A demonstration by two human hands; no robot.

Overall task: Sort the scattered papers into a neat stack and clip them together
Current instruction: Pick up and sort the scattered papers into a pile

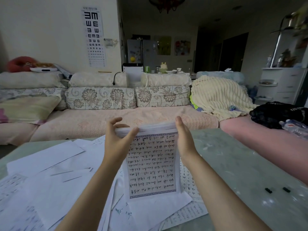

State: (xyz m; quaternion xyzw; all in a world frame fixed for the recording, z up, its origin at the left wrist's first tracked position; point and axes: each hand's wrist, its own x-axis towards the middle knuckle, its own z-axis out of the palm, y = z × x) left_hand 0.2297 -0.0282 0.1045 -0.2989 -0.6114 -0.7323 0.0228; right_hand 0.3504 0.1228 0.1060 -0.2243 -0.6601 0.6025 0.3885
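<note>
A small stack of papers stands nearly upright above the table, its front sheet covered in handwriting inside a printed border. My left hand pinches its upper left corner, thumb on the front and fingers spread behind. Flat against the stack's right edge lies my right hand, its fingertips at the top corner. Several loose white sheets lie scattered and overlapping on the table's left and centre. Two small black binder clips rest on the table to the right.
The pale green table runs to a sofa with floral cushions behind it. A cream blanket, a black bag and a plastic bottle sit at the right.
</note>
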